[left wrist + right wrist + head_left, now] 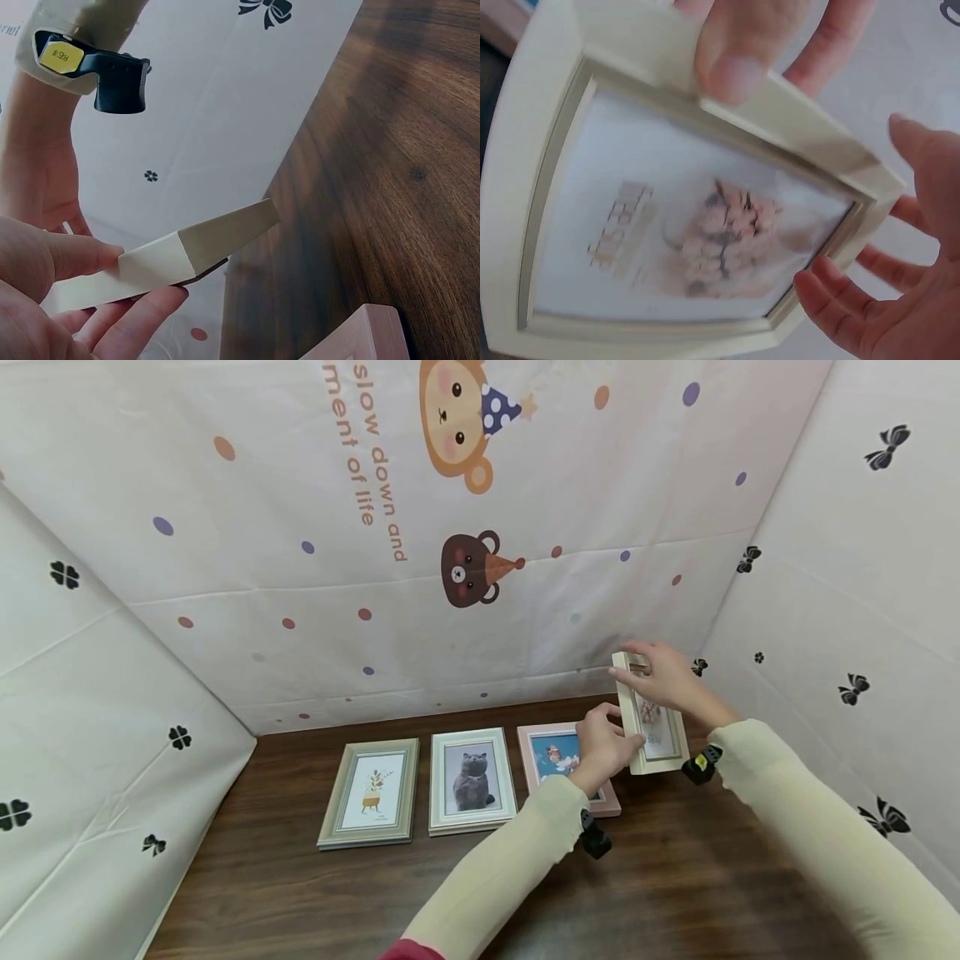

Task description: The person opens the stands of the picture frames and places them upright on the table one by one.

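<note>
A cream picture frame (651,727) with a pinkish print stands tilted above the table's right side. My left hand (602,745) pinches its left side, thumb on the front and fingers behind, as the right wrist view shows. Seen edge-on, the cream frame (150,270) lies between that thumb and fingers. My right hand (663,678) is at the frame's upper end. There its thumb (911,139) stands off the frame, some loose fingers pass behind the rim and others overlap the front. Partly hidden under my left hand lies a pink frame (531,760) with a blue picture.
A white frame (438,785) with a grey cat picture lies left of the pink one. Farther left is a greenish-beige frame (337,793) with a plant print. The dark wooden table (300,902) meets a patterned cloth wall (300,660) behind and another cloth (825,610) at right.
</note>
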### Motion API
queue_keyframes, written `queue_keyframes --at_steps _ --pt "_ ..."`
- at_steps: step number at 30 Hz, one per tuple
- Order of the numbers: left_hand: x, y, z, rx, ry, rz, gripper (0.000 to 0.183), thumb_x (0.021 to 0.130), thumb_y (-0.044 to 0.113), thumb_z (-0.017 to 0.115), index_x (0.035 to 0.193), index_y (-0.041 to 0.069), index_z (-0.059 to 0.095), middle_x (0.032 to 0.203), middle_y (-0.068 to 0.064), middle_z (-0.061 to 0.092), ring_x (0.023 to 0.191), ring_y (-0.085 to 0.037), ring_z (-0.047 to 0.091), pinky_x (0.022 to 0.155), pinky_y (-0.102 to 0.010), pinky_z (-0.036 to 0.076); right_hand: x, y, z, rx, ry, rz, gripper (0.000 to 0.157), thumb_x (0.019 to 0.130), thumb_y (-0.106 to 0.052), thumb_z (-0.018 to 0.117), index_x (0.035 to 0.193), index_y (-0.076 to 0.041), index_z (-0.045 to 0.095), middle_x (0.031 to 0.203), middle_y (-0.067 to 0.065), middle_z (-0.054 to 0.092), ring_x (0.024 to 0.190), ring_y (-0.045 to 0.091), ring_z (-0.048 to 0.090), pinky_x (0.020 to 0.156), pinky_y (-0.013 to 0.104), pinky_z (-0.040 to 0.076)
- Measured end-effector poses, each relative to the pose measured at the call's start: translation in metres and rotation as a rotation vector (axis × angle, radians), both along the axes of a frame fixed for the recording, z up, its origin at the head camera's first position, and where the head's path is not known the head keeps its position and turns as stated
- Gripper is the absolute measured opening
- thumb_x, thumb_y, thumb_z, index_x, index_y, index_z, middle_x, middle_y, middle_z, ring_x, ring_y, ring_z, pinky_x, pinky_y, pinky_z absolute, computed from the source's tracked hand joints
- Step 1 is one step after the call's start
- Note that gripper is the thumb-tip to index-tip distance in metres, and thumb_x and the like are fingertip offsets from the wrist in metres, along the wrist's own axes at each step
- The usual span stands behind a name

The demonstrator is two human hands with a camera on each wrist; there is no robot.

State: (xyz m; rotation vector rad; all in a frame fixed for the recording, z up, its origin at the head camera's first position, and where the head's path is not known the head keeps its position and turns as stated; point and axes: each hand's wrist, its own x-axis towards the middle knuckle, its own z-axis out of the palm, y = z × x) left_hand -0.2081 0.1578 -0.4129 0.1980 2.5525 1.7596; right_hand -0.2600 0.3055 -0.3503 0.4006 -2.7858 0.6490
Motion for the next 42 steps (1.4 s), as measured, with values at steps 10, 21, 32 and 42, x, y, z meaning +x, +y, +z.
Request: queue_keyframes --at_steps 10,21,32,42 --pt "-0.003 -0.001 -0.002 0.038 0.024 0.015 0.036 0.080 0.010 0.089 0.111 0.013 0.070 0.073 0.003 0.063 0.062 -0.006 0.060 0.053 -0.024 0.055 0.003 -0.018 -0.011 -0.099 0.046 -0.114 0.056 0.101 -0.026 0.067 0.146 0.002 0.050 0.135 0.039 0.044 0.099 0.047 0.055 0.076 0.058 0.051" --pt "-0.004 -0.002 -0.006 0.026 0.060 0.050 0.037 0.080 0.010 0.089 0.112 0.012 0.071 0.077 0.000 0.068 0.062 -0.006 0.062 0.053 -0.023 0.054 0.008 -0.036 -0.014 -0.113 -0.025 -0.205 0.062 0.101 -0.024 0.063 0.153 -0.001 0.041 0.095 0.024 0.065 0.073 0.035 0.061 0.055 0.040 0.047" --pt "-0.007 -0.001 -0.009 0.006 0.060 0.066 0.038 0.078 0.011 0.090 0.111 0.012 0.071 0.079 -0.002 0.068 0.065 -0.007 0.061 0.054 -0.023 0.054 0.008 -0.041 -0.013 -0.086 -0.069 -0.215 0.063 0.102 -0.020 0.063 0.155 0.001 0.036 0.097 0.024 0.063 0.076 0.035 0.061 0.057 0.041 0.046" --pt "-0.005 0.000 -0.008 -0.003 0.072 0.044 0.037 0.079 0.011 0.089 0.111 0.012 0.072 0.071 0.002 0.066 0.058 -0.005 0.060 0.050 -0.022 0.052 0.009 -0.038 -0.014 -0.085 -0.050 -0.202 0.062 0.102 -0.017 0.062 0.155 0.002 0.036 0.096 0.025 0.064 0.072 0.033 0.061 0.055 0.040 0.045"
